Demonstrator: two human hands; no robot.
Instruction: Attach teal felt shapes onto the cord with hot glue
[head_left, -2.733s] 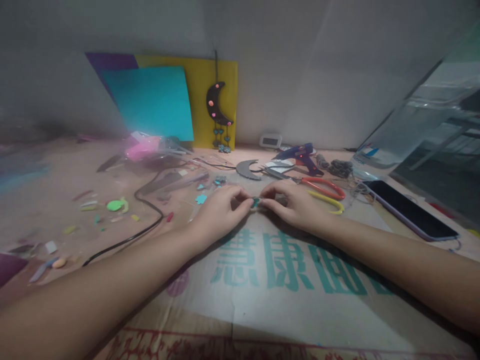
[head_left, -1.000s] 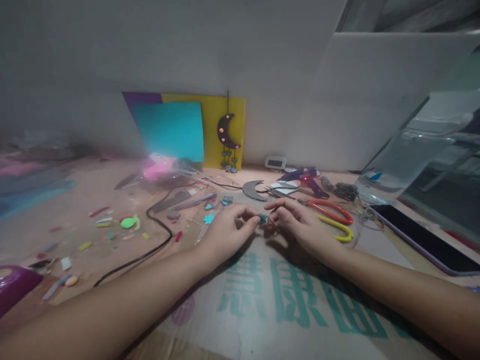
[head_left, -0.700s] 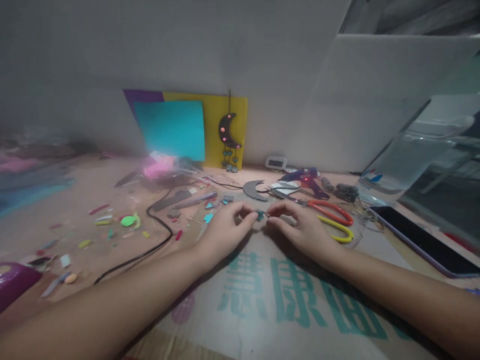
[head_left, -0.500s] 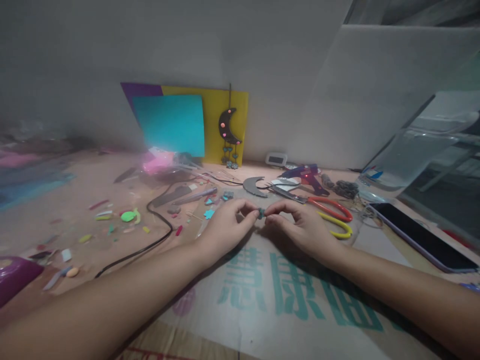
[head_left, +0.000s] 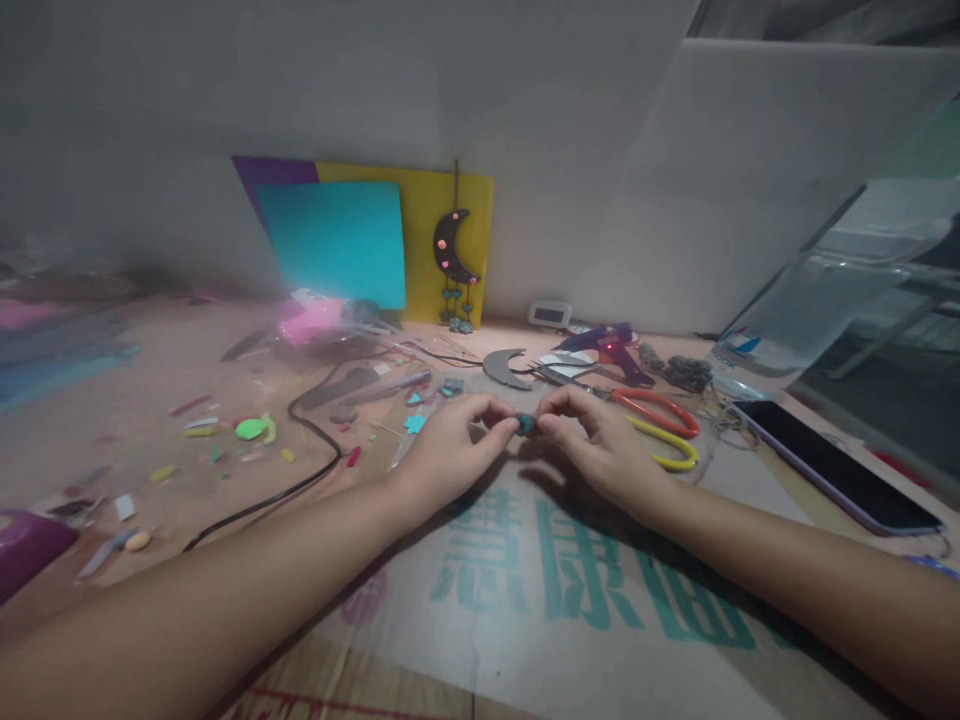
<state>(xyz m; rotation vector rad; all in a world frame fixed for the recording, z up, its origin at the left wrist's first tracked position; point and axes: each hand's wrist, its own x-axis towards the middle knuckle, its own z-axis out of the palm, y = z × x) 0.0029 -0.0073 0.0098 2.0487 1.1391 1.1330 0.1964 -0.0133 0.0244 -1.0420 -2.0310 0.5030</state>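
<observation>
A small teal piece (head_left: 526, 424), flower-shaped in an earlier frame, is pinched between my two hands just above the printed cardboard sheet. My left hand (head_left: 455, 445) grips its left side with thumb and index finger. My right hand (head_left: 601, 448) pinches at its right side, the fingertips closed and partly covering it. A grey crescent (head_left: 504, 370) with a dark cord lies just beyond my fingers. Close to my left hand is a bright blue flower cutout (head_left: 415, 424). Scissors (head_left: 660, 410) with red and yellow handles lie beside my right hand.
A glue gun (head_left: 611, 350) with a red light and a grey yarn bundle (head_left: 686, 373) lie behind the scissors. A phone (head_left: 836, 465) rests at right. Colourful scraps (head_left: 251, 429) and a black cable (head_left: 277, 495) spread left. A decorated moon ornament (head_left: 448, 245) hangs against a yellow board (head_left: 420, 240).
My right fingertips have come off and back onto the teal piece, turning it, while my left hand keeps its pinch. The camera view has tilted slightly.
</observation>
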